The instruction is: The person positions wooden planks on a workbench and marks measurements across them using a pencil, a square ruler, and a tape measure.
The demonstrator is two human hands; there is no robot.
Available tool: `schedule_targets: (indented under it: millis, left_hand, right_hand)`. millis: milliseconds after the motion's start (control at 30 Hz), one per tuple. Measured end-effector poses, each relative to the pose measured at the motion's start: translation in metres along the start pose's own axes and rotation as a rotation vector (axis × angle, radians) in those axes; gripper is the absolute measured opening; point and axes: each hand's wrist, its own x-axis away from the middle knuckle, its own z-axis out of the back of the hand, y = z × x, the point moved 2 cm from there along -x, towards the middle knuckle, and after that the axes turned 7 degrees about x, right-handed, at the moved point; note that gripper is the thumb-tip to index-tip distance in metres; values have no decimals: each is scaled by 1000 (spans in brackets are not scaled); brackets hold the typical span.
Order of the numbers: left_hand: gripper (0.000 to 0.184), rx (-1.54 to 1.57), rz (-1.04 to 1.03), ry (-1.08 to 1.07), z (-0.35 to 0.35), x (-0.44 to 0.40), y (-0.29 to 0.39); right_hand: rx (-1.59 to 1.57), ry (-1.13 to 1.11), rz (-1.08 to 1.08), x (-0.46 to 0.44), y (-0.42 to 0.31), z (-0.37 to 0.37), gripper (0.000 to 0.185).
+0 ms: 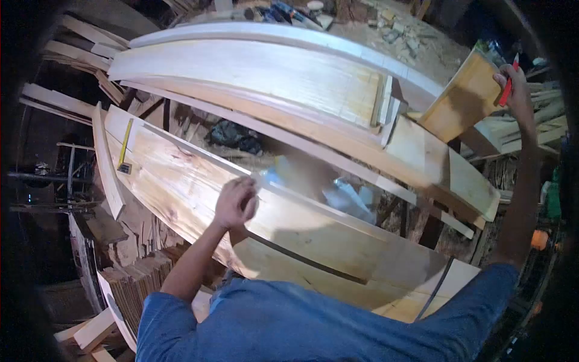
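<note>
My right hand (518, 90) is closed around a slim red pencil (506, 93) at the upper right. Its thumb overlaps the right edge of a short wooden board (463, 96), which sits tilted by the end of the far panel; whether the hand also grips this board I cannot tell. My left hand (237, 204) is over the inner edge of the long near wooden panel (325, 244), fingers curled together. What those fingers hold, if anything, is hidden. A tape measure (125, 167) with its yellow blade out lies at the near panel's left end.
Beyond the gap, a second long curved wooden panel (241, 69) runs parallel. A narrow strip (386, 184) crosses between them. Dark plastic (232, 136) lies below in the gap. Stacked wood pieces (142, 283) stand at lower left, and loose planks (78, 54) jut in at upper left.
</note>
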Motion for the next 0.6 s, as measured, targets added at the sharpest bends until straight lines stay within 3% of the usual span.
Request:
schedule_targets:
  millis: [200, 267, 367, 433, 567, 600]
  left_hand:
    - [20, 52, 8, 60, 8, 7, -1]
    - [19, 80, 0, 77, 11, 9, -3]
    - [19, 93, -22, 88, 15, 12, -3]
    - [19, 88, -51, 120, 14, 14, -6]
    - [25, 81, -19, 100, 3, 14, -10]
    - [40, 134, 90, 84, -4, 7, -1]
  right_hand:
    - [-28, 60, 89, -112, 29, 137, 33]
    - [-149, 127, 54, -133, -17, 231, 39]
    - [-572, 164, -33, -148, -87, 374, 52]
    - [347, 526, 192, -139, -160, 451, 29]
    - [618, 548, 362, -116, -246, 586, 29]
    - [661, 537, 345, -106, -264, 605, 30]
